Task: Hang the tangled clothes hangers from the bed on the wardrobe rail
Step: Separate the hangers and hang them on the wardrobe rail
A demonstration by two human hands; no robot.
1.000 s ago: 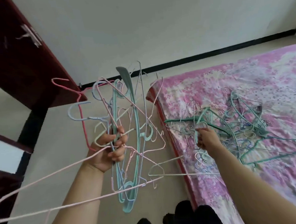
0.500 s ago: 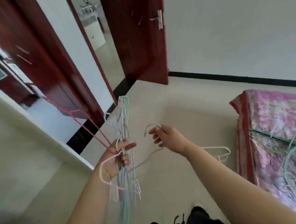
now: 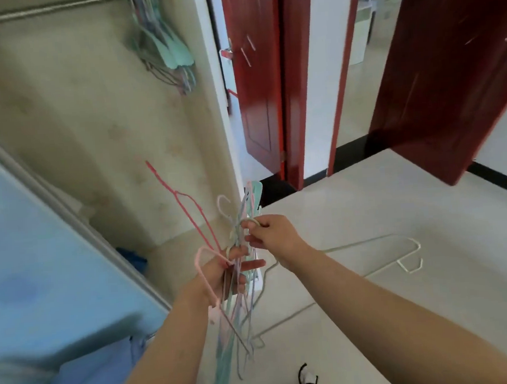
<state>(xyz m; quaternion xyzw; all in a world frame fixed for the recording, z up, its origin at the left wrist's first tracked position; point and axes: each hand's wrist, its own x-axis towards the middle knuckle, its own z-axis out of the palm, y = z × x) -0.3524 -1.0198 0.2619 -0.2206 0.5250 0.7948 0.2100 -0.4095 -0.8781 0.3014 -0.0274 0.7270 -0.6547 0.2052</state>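
Your left hand (image 3: pixel 227 270) grips a bundle of hangers (image 3: pixel 240 281) upright. Your right hand (image 3: pixel 271 235) pinches the hook of a white hanger (image 3: pixel 404 253), below the wardrobe rail (image 3: pixel 48 8).

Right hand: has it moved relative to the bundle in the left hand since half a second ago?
Yes. The right hand, pinching a pale hanger's hook, has closed in on the hanger bundle gripped by the left hand.

Wardrobe rail (image 3: pixel 51 8) upper left with hung hangers (image 3: pixel 166 48) at its right end, open doors (image 3: pixel 257 81) to the right, left hand (image 3: pixel 221 274) holding a hanger bundle (image 3: pixel 241 305) below, right hand (image 3: pixel 271 235) just right, one hanger (image 3: pixel 398 254) trailing right
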